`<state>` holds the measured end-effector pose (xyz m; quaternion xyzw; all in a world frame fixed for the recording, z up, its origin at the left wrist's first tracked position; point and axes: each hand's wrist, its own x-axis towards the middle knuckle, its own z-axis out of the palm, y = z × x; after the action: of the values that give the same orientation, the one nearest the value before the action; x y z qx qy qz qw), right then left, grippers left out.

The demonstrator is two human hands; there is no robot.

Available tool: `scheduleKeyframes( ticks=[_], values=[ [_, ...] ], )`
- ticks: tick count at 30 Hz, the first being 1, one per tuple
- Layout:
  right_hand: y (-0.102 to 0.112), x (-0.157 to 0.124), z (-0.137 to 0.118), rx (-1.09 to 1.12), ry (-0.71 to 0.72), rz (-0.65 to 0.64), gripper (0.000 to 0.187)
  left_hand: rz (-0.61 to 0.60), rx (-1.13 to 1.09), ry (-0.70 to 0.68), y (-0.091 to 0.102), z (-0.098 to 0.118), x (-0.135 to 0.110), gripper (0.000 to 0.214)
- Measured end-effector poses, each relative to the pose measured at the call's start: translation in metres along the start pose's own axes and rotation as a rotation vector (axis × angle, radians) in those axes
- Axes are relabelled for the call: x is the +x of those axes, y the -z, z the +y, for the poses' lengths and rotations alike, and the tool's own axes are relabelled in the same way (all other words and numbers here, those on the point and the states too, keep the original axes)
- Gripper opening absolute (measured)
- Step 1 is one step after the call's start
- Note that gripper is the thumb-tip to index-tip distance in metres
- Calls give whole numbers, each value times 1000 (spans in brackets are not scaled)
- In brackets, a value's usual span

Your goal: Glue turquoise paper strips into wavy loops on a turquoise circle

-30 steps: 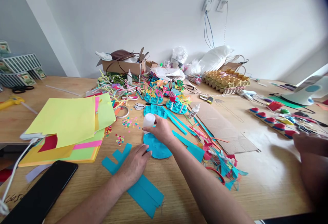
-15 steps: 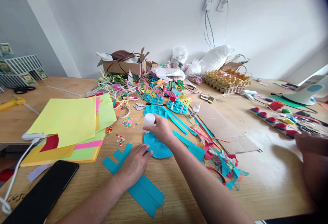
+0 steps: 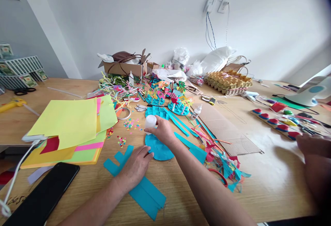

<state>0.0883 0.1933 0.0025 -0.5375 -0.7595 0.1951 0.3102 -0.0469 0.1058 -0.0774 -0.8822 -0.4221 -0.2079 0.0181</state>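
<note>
My right hand (image 3: 162, 129) is closed around a white squeeze bottle (image 3: 150, 121), which it holds bottom up over the left part of a round blue disc (image 3: 160, 149). The bottle's nozzle is hidden. My left hand (image 3: 137, 164) lies with its fingers stretched out, the fingertips touching the disc's near left edge. Under that hand lie blue paper strips (image 3: 146, 193). Beyond the disc is a slotted blue paper piece (image 3: 154, 110), and behind it stand blue bases with colourful paper fish (image 3: 179, 106).
Coloured paper sheets (image 3: 64, 122) and a black phone (image 3: 49, 191) are on the left. Confetti (image 3: 131, 124) lies by a tape roll (image 3: 123, 113). To the right are a glue bottle (image 3: 196, 111), cardboard (image 3: 227, 129), paper scraps (image 3: 230, 165) and another person's hand (image 3: 311, 146).
Almost nothing differs. Both my hands, the bottle and the disc stay in the same places; the other person's hand at the right has shifted slightly.
</note>
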Motion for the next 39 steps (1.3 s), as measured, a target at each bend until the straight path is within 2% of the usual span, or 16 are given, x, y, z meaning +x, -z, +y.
scheduleKeyframes(
  ticks=[9, 19, 26, 39],
  values=[
    [-1, 1, -1, 31, -33, -2, 29, 13, 22, 6, -1, 0, 0, 28],
    [0, 1, -1, 12, -3, 4, 29, 4, 25, -1, 0, 1, 1, 28],
    [0, -1, -1, 2, -30, 9, 30, 39, -23, 15, -3, -1, 0, 28],
    [-1, -3, 0, 15, -38, 8, 31, 1, -1, 14, -1, 0, 0, 28]
  ],
)
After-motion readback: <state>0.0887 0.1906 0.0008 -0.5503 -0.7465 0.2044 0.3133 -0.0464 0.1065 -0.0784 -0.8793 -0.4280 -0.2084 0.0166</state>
